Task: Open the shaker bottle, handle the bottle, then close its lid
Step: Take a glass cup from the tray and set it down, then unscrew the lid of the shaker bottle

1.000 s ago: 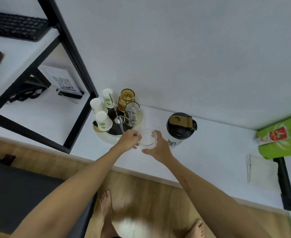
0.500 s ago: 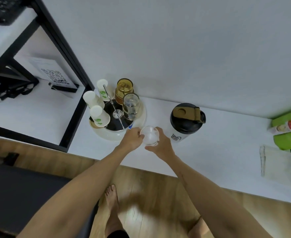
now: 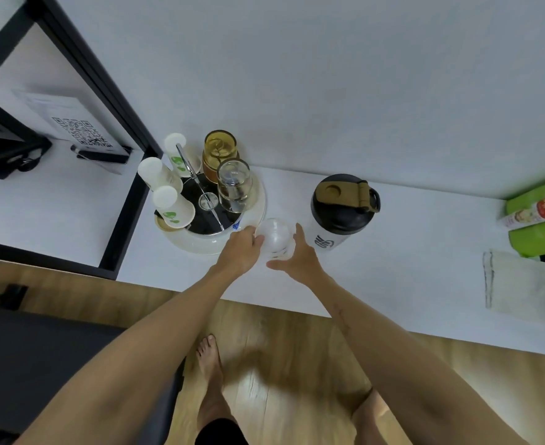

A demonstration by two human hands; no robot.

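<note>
The shaker bottle [image 3: 341,216] stands upright on the white counter, with a whitish body, a black lid and a tan flip cap that is down. Just left of it, both hands hold a small clear glass [image 3: 276,236] between them. My left hand [image 3: 240,248] grips its left side with curled fingers. My right hand [image 3: 300,256] cups its right side, fingers stretched along it. Neither hand touches the shaker bottle; my right hand is a short gap from its body.
A round white tray [image 3: 200,244] left of the glass carries three paper cups [image 3: 173,205], an amber glass [image 3: 219,152], a clear glass [image 3: 234,184] and a metal stand. A black shelf frame [image 3: 126,200] stands left. A folded cloth [image 3: 515,284] and green packaging [image 3: 541,220] lie right.
Both hands kept the clear glass between the tray and the shaker bottle, and it now shows a rounded, closed end upward. The view has shifted slightly.
</note>
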